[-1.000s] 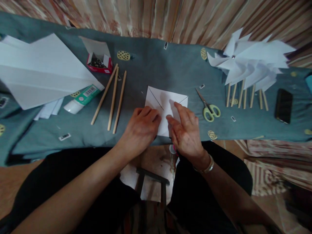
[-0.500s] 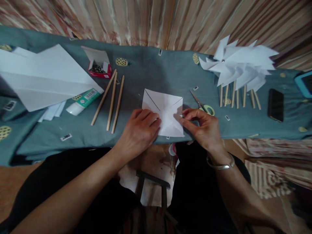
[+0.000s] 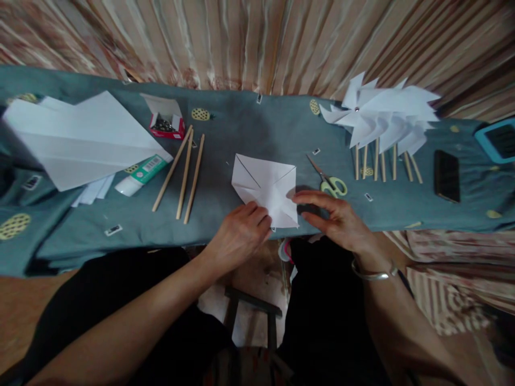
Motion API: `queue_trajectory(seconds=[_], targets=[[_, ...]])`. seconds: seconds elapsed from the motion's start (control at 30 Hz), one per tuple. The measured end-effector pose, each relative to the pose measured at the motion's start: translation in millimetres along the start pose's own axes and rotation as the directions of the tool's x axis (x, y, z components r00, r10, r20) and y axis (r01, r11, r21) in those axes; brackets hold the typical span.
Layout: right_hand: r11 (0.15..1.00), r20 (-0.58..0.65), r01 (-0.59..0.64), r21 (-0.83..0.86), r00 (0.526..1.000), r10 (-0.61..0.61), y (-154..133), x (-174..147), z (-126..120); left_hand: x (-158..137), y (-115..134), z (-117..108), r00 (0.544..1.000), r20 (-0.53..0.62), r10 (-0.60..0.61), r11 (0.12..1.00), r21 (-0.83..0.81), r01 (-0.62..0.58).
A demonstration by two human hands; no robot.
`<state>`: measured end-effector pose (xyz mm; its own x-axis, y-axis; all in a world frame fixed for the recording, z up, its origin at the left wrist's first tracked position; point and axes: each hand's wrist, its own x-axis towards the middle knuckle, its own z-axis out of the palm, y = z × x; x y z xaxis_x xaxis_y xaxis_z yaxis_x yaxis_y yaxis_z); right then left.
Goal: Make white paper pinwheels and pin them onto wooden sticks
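A white square sheet of paper (image 3: 263,174) with diagonal slits cut in from its corners lies at the table's front edge. My left hand (image 3: 245,228) is closed on its lower left part, fingers bent over the paper and hiding that corner. At the sheet's right edge is my right hand (image 3: 336,217), thumb and forefinger apart, the forefinger's tip at or just touching the paper. Between them I see nothing held. Scissors (image 3: 333,186) with pale green handles lie just beyond the right hand, points toward the back left.
Left of the sheet lie three wooden sticks (image 3: 195,179), a red box of small metal pieces (image 3: 177,127), a glue tube (image 3: 142,176) and larger white paper (image 3: 84,134). On the right are several paper pinwheels on sticks (image 3: 386,118), a black phone (image 3: 447,176) and a blue-framed device (image 3: 497,140).
My left hand has slid down toward the sheet's lower edge. My right thumb and forefinger have parted from their pinch at the right edge. The whole view has shifted slightly.
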<state>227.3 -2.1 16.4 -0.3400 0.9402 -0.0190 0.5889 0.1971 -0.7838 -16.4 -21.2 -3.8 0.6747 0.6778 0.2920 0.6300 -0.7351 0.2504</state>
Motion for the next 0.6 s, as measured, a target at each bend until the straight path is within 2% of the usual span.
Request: queue_trajectory(seconds=[0.13, 0.23, 0.43, 0.6], targets=[[0.998, 0.112, 0.034, -0.057, 0.993, -0.028, -4.6, -0.4, 2.5, 0.8, -0.6, -1.3, 1.0, 0.003, 0.0, 1.0, 0.022, 0.0], [1.0, 0.148, 0.028, -0.006, 0.989, -0.027, -6.7, 2.5, 5.2, 0.7, -0.8, -1.5, 1.0, -0.01, -0.004, 1.0, 0.024, 0.004], [0.979, 0.064, 0.054, 0.198, 0.996, -0.068, -10.2, 9.6, 11.9, 0.8, -0.7, -3.7, 1.0, 0.006, -0.022, 1.0, 0.01, 0.022], [0.975, -0.021, 0.053, 0.217, 0.999, -0.05, -12.6, 17.0, 20.5, 0.7, -1.4, -4.0, 1.0, 0.004, -0.028, 1.0, 0.006, 0.028]])
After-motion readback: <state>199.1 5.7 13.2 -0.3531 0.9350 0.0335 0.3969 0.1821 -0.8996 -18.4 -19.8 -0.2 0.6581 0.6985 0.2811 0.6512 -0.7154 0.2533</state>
